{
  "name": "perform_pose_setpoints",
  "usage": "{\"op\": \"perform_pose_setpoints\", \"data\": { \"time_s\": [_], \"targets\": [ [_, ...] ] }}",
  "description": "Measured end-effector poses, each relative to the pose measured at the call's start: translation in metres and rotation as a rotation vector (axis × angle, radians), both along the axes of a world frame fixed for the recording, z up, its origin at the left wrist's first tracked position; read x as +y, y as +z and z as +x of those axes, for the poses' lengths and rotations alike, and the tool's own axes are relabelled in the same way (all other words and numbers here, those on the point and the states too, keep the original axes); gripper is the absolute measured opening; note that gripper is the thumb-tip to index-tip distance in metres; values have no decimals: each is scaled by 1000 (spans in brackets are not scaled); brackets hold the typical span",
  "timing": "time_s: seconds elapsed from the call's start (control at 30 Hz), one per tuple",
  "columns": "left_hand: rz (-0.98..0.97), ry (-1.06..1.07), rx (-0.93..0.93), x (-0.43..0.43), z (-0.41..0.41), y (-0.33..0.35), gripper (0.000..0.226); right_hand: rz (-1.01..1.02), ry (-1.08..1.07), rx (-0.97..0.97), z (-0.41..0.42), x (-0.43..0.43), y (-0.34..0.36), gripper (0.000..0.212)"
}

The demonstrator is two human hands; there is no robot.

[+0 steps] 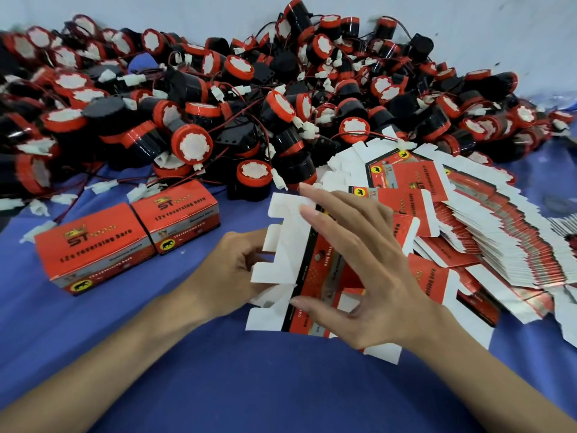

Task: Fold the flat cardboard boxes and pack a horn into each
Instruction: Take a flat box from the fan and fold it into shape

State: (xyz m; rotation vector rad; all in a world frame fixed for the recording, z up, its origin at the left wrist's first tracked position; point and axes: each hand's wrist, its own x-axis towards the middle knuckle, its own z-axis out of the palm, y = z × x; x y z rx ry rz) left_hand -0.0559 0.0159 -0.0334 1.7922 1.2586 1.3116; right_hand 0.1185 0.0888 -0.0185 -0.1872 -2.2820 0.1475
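Head view: the left hand [231, 267] grips the white notched flaps of a flat red, black and white cardboard box [290, 232]. Its thumb lies on the near face, and its fingers curl around behind the flap edge. The right hand [359, 260] lies over the printed red part of the same box, its fingers [324, 203] straight and spread wide apart, with the tips of several touching the card near the fold line between print and flaps. The box is held low over a blue cloth [249, 385], in the middle of the scene, just left of the fanned stack of flat red and white cardboard boxes [468, 232] that spreads away to the right.

Left of the hands, two folded red cardboard boxes with black lettering [93, 245] [181, 214] stand side by side on the cloth, touching each other, both closed. Beyond them and across the whole far side lies a big heap of black cylindrical horns with red rims and white faces [249, 89], tangled with red and black wires and white plugs. The heap banks up against a pale wall [156, 10].
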Motion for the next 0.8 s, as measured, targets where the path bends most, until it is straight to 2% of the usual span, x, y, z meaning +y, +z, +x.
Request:
{"op": "perform_pose_setpoints", "data": {
  "time_s": [0.1, 0.13, 0.27, 0.37, 0.4, 0.57, 0.7, 0.8],
  "targets": [
    [-41, -47, 89, -1, 0, -4, 10, -15, 29, -55, -1, 0, -2, 71],
    [-59, -51, 109, -1, -1, -5, 8, -13, 29, -86, -1, 0, -3, 72],
    [-28, -74, 27, -1, 0, 0, 19, 11, 4, -179, 0, 2, -1, 77],
    [27, -21, -54, 0, -1, 0, 52, 16, 17, -190, 2, 3, 3, 79],
    [18, 14, -96, 1, -3, -2, 53, 23, 32, -187, 2, 2, 4, 80],
    [38, 186, -353, 6, -5, -6, 22, 56, 85, -258, -1, -1, 0, 79],
    [10, 224, -439, 8, -9, -5, 36, 68, 57, -326, -2, 2, 1, 75],
    [22, 239, -463, 8, -8, -4, 36, 29, 2, -301, 2, 6, 4, 71]
  ]
}}
